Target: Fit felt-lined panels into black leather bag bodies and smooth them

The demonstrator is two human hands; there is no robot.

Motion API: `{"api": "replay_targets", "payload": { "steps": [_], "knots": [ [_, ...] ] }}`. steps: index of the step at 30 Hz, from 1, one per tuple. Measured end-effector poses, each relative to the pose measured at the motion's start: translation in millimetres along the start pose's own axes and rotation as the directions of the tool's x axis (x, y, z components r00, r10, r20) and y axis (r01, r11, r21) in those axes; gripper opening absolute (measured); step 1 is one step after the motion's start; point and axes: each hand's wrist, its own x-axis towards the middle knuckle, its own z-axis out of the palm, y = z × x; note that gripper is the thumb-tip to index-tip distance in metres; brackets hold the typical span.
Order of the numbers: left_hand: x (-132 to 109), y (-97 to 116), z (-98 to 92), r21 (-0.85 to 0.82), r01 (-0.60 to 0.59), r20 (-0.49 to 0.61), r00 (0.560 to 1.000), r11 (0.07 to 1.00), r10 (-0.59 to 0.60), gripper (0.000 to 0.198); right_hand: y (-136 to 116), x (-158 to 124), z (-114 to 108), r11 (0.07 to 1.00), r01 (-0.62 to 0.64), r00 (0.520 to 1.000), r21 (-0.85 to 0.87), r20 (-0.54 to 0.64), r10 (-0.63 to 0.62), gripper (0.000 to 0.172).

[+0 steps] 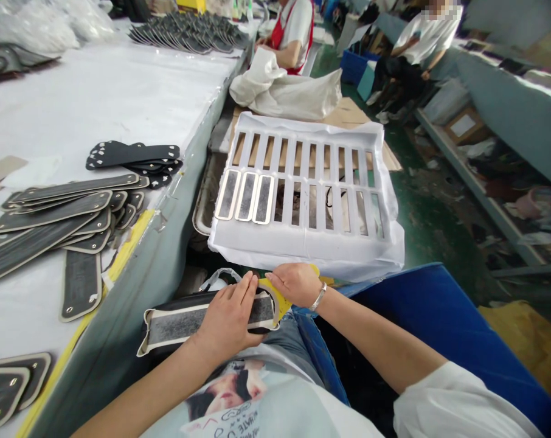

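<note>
Across my lap lies a long black panel (175,324) with a grey fuzzy middle and pale edging that curls up at the ends. My left hand (227,313) grips it from above, fingers together over the far edge and thumb near the close edge. My right hand (298,285) is closed around a yellow plastic scraper (281,302), whose curved edge meets the panel's right end. Part of the scraper is hidden under the fingers. Just beyond my hands is a white slotted tray (303,246) carrying three pale-rimmed grey strips (246,196) in its left front row.
On the white table (134,91) to the left lie stacked black straps (61,219) and curved dark pieces (188,30). A blue bin (421,304) stands close at my right. Behind the tray rests a pale sack (289,91). Two people sit farther back.
</note>
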Motion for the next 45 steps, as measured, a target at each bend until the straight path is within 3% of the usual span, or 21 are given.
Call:
{"api": "replay_targets", "payload": {
  "steps": [6, 11, 15, 18, 21, 24, 27, 29, 32, 33, 39, 41, 45],
  "knots": [
    [-4.5, 1.0, 3.9, 0.002, -0.012, -0.052, 0.999, 1.0, 0.012, 0.082, -4.7, 1.7, -7.1, 0.999, 0.037, 0.995, 0.005, 0.096, -0.037, 0.052],
    [-2.4, 8.6, -0.7, 0.005, -0.011, 0.046, 0.999, 1.0, 0.011, 0.081, -17.2, -9.8, -13.6, 0.988, -0.14, 0.968, -0.06, 0.203, 0.149, 0.055],
    [-4.5, 8.9, -4.9, -0.003, -0.01, 0.058, 0.998, 1.0, 0.01, 0.078, -28.0, -28.0, -18.1, 0.972, -0.209, 0.954, -0.109, 0.195, 0.227, 0.06],
    [-4.2, 2.8, -7.8, -0.003, 0.009, 0.072, 0.997, 1.0, -0.009, 0.084, -27.1, -44.1, -20.2, 0.973, -0.226, 0.944, -0.039, 0.236, 0.229, 0.058],
    [-0.6, -1.7, -11.1, 0.015, -0.014, 0.109, 0.994, 1.0, 0.012, 0.091, -18.1, -63.1, -16.8, 0.933, -0.312, 0.933, 0.182, 0.247, 0.263, 0.054],
    [2.8, -2.3, -10.6, 0.037, -0.064, 0.125, 0.99, 0.997, 0.059, 0.091, -8.9, -82.9, -4.7, 0.735, -0.476, 0.879, 0.482, 0.272, 0.391, 0.052],
    [3.0, -1.5, -5.1, 0.061, -0.106, 0.114, 0.989, 0.992, 0.099, 0.09, -6.3, -99.4, 11.7, 0.534, -0.537, 0.837, 0.653, 0.332, 0.435, 0.055],
    [1.5, -0.8, -0.9, 0.085, -0.134, 0.106, 0.987, 0.987, 0.124, 0.088, -7.8, -107.9, 19.9, 0.404, -0.531, 0.839, 0.745, 0.395, 0.374, 0.057],
    [-1.4, -0.1, 2.4, 0.12, -0.158, 0.091, 0.985, 0.98, 0.147, 0.084, -11.1, -115.6, 21.7, 0.11, -0.532, 0.837, 0.84, 0.501, 0.221, 0.05],
    [-2.3, -0.2, 2.7, 0.125, -0.162, 0.083, 0.985, 0.979, 0.153, 0.083, -11.6, -116.3, 19.1, 0.053, -0.539, 0.833, 0.841, 0.523, 0.18, 0.049],
    [-3.2, -2.0, -1.0, 0.112, -0.2, 0.063, 0.979, 0.973, 0.194, 0.089, -6.1, -105.4, 1.7, 0.118, -0.52, 0.851, 0.846, 0.503, 0.149, 0.042],
    [-1.2, -0.9, -3.2, 0.114, -0.224, 0.08, 0.973, 0.968, 0.216, 0.087, -2.3, -101.1, 5.2, 0.025, -0.468, 0.877, 0.883, 0.461, 0.135, 0.041],
    [2.3, 1.9, -4.7, 0.135, -0.233, 0.133, 0.967, 0.963, 0.216, 0.079, 2.5, -99.0, 16.2, -0.306, -0.31, 0.927, 0.9, 0.357, 0.112, 0.044]
  ]
}}
